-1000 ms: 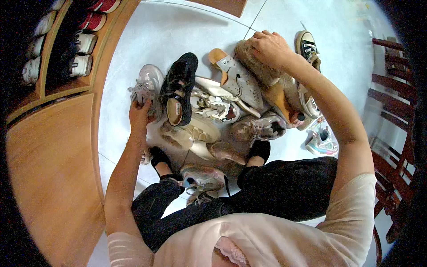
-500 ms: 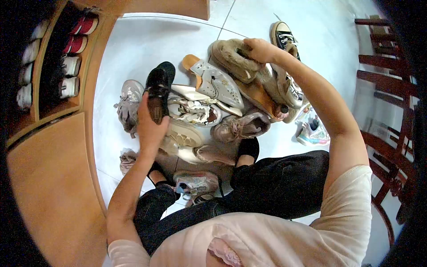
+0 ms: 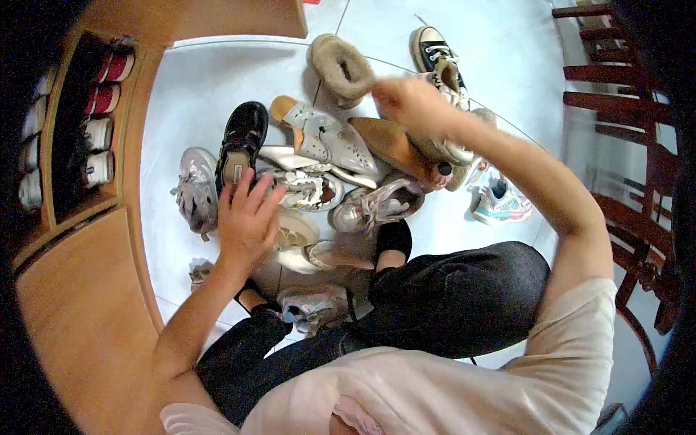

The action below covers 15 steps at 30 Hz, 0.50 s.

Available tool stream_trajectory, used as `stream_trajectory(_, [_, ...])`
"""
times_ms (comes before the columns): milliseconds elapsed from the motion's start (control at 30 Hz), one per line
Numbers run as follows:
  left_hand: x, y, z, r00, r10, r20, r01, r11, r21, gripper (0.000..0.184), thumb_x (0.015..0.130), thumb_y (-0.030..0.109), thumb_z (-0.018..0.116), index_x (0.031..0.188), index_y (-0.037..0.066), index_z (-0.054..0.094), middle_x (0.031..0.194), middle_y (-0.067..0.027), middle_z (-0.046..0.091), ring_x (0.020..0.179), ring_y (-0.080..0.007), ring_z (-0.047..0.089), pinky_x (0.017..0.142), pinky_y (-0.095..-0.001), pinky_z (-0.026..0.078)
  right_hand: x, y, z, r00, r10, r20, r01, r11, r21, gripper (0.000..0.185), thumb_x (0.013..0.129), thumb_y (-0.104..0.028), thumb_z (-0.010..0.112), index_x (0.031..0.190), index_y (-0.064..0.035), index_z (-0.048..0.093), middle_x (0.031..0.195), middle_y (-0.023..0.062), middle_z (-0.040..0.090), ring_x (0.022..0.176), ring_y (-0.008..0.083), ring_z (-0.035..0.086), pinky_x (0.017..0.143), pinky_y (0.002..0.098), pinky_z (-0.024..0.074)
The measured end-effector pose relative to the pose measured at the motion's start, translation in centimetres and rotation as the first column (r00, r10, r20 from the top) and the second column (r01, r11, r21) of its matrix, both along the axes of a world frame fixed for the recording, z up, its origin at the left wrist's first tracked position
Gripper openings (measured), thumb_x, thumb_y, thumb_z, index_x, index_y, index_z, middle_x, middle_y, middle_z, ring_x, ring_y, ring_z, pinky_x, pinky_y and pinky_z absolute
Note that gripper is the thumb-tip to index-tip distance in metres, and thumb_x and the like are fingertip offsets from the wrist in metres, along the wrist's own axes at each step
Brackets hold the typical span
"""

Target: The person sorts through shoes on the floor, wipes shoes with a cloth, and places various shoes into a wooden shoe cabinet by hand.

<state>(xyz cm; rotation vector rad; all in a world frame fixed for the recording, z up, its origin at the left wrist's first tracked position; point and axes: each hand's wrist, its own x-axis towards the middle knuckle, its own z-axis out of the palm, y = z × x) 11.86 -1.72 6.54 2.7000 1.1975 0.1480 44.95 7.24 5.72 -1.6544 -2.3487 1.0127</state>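
If swept sideways from here, could knock the black shoe (image 3: pixel 243 134) into the silver sneaker (image 3: pixel 196 190), being crowded close on the floor (image 3: pixel 384 25). Just ahead of the left hand (image 3: pixel 249 221), fingers spread at its heel; cannot confirm contact. Just beside the right hand (image 3: pixel 417 107), see furry shoe (image 3: pixel 338 67); cannot tell finger state, too blurred.

Furry shoe (image 3: pixel 325 59) now apart from tan shoe (image 3: pixel 395 147)
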Motion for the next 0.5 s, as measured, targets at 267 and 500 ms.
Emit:
stream_trajectory(267, [-8.6,2.0,3.6,0.997,0.071,-0.034,-0.074,0.994,-0.079,0.034,0.071,0.005,0.057,0.105,0.008,0.054,0.119,-0.0126,0.051,0.118,-0.0327,0.041,0.097,-0.0429,0.035,-0.8,-13.8,-5.3,0.949,0.25,0.194,-0.292,0.927,0.234,0.029,0.072,-0.01,0.054,0.1,-0.0089,0.057,0.087,0.0066,0.057,0.087,0.0248,0.054,0.068,0.0334,0.0481])
stream_trajectory(500, [-16.7,1.0,1.8,0.902,0.359,-0.239,-0.425,0.831,-0.358,0.04,0.076,0.017,0.06,0.112,0.004,0.051,0.113,-0.0131,0.054,0.103,-0.0295,0.052,0.087,-0.0359,0.043,-0.9,-11.1,-2.9,0.93,0.365,0.047,-0.368,0.923,0.111,0.026,0.064,-0.006,0.058,0.089,-0.0064,0.061,0.079,0.0071,0.059,0.08,0.0271,0.056,0.068,0.0357,0.0472])
